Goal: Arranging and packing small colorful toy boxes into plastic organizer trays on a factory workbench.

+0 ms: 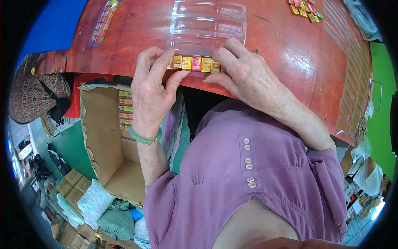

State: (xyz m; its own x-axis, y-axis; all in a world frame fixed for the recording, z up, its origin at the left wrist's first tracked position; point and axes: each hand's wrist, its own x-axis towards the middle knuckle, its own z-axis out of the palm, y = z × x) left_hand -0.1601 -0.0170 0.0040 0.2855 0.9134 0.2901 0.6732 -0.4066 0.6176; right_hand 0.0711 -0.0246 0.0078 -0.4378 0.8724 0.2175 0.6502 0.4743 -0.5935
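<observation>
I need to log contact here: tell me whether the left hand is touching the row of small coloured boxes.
Touching. The head view shows the left hand with its fingers pressed against the left end of the row of small coloured boxes.

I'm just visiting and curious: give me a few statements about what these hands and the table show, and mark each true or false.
1. Both hands, left hand and right hand, press a row of small coloured boxes between them. True.
2. The table is blue. False: it is reddish-brown.
3. A clear plastic tray lies just beyond the row. True.
4. The left wrist is bare. False: it wears a green bead bracelet.
5. A cardboard carton stands open below the table edge. True.
</observation>
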